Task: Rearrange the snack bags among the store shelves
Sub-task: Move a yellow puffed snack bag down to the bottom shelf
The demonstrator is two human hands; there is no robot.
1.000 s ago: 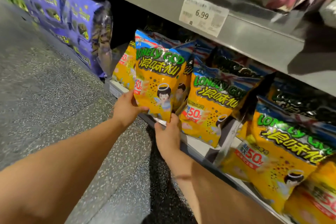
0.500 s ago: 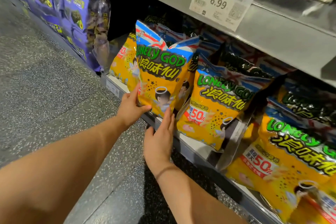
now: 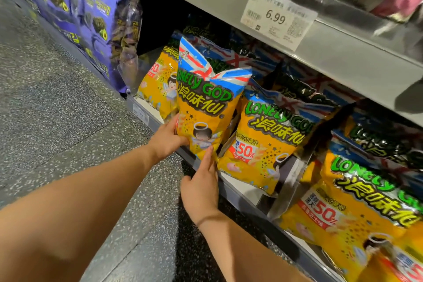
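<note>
A: The person is seating the front yellow snack bag [image 3: 203,107] on the lower shelf [image 3: 231,188], in the leftmost row, just ahead of another yellow bag [image 3: 158,89] of the same kind. What makes this step go well?

B: Probably getting the bottom seam fully behind the shelf's front lip. At present the bag stands nearly upright with its lower edge right at that lip, so it may slide forward if let go too early. A gentle push at the base looks better than a squeeze, since the bag seems puffy and would crumple.

A: And the left hand [image 3: 167,139]?

B: It holds the bag's lower left corner: the thumb lies across the printed front and the other fingers go round behind the edge, out of sight. The grip is closed on the bag, though how firmly cannot be told.

A: The right hand [image 3: 201,188]?

B: Its fingers [image 3: 207,160] are stretched out and held together, not curled. The tips touch the bag's bottom edge, and it holds nothing. The thumb sits apart, to the side.

A: Any crowding?

B: The neighbouring bag [image 3: 270,139] to the right stands just beside it, apparently touching near the top, so the person should keep the placed bag from leaning onto it.
</note>
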